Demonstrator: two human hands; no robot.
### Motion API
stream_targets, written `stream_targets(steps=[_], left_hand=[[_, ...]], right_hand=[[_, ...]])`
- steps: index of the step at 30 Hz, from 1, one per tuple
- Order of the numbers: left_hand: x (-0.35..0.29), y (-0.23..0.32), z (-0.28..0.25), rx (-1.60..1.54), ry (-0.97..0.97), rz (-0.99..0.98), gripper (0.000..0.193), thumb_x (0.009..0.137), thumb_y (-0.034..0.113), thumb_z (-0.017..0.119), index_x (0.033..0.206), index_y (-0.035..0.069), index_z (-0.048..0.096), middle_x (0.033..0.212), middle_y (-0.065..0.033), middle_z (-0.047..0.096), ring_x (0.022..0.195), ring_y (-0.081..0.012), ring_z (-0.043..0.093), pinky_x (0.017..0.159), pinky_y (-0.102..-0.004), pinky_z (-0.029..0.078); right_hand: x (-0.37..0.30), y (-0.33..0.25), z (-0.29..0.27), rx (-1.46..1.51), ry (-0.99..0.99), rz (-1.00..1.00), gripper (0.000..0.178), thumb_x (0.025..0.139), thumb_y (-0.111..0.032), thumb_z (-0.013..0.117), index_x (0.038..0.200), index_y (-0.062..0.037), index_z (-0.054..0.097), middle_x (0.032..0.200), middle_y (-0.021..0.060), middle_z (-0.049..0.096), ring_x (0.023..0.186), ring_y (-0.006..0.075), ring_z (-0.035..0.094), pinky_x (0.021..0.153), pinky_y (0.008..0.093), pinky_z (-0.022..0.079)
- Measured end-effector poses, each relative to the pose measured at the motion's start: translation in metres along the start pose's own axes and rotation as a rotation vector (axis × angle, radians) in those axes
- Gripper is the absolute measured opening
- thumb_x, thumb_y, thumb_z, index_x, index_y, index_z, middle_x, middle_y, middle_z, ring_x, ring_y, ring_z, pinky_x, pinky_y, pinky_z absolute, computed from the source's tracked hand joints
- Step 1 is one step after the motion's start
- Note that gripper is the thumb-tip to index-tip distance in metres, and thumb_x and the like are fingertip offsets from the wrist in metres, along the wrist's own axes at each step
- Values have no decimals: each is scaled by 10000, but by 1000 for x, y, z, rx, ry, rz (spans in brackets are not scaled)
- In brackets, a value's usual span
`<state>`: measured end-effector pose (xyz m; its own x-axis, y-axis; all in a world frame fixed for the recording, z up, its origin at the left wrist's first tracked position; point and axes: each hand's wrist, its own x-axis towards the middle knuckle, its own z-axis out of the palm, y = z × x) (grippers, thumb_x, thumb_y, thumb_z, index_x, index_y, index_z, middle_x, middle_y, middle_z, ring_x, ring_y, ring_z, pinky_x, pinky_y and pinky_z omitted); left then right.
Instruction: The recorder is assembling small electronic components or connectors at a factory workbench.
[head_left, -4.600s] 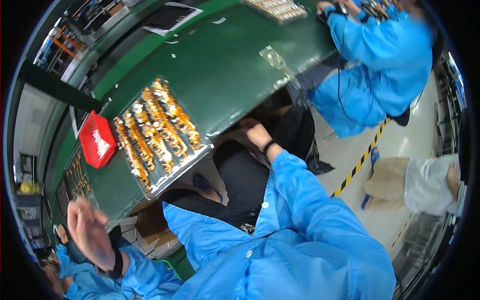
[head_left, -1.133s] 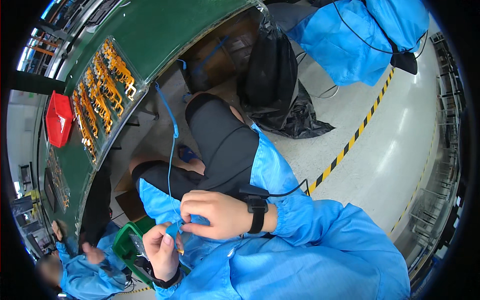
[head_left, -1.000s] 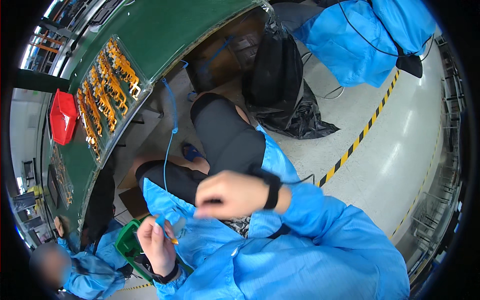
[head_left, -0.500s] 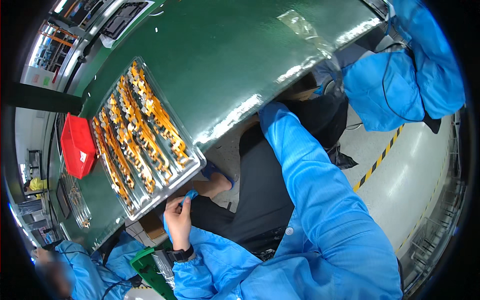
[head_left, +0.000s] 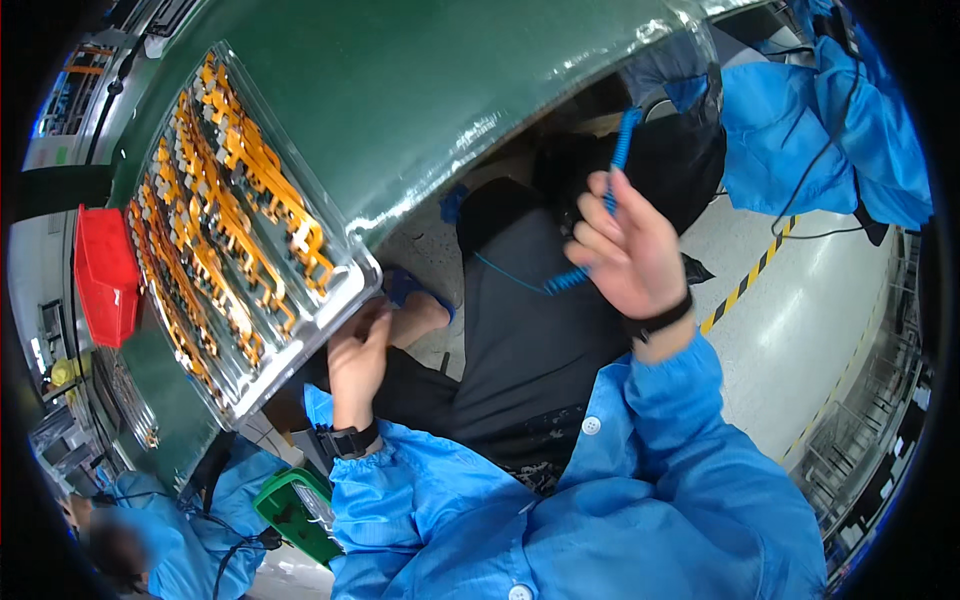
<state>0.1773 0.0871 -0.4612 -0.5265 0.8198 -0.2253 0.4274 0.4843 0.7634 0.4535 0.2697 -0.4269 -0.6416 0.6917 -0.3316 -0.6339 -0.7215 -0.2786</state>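
My right hand (head_left: 638,255) grips the coiled blue cord (head_left: 625,140) (partly hidden behind it). My left hand (head_left: 358,362) is blurred beside the clear plastic tray (head_left: 300,354); can't tell its grip.

You have two hands in view: your left hand (head_left: 360,355) toward eight o'clock, your right hand (head_left: 635,250) toward two. Count two dark wristbands (head_left: 658,319), one per wrist, one blue coiled cord (head_left: 567,280) at two, one large clear tray (head_left: 295,355) at ten, one red bin (head_left: 105,285) at nine, one green bin (head_left: 318,543) at seven, and two co-workers (head_left: 800,140), at two and eight. The orange parts (head_left: 265,175) overlap too much for you to count.
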Motion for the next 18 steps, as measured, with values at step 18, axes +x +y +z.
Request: stream_targets(steps=[18], left_hand=[[-81,52,26,77,-244,333,287,887,122,634,1162,44,648,719,-93,634,613,-188,587,569,-323,473]], right_hand=[[-89,-1,81,-65,75,-228,377,1010,-287,513,1231,19,500,1042,129,561,967,211,562,912,320,463]])
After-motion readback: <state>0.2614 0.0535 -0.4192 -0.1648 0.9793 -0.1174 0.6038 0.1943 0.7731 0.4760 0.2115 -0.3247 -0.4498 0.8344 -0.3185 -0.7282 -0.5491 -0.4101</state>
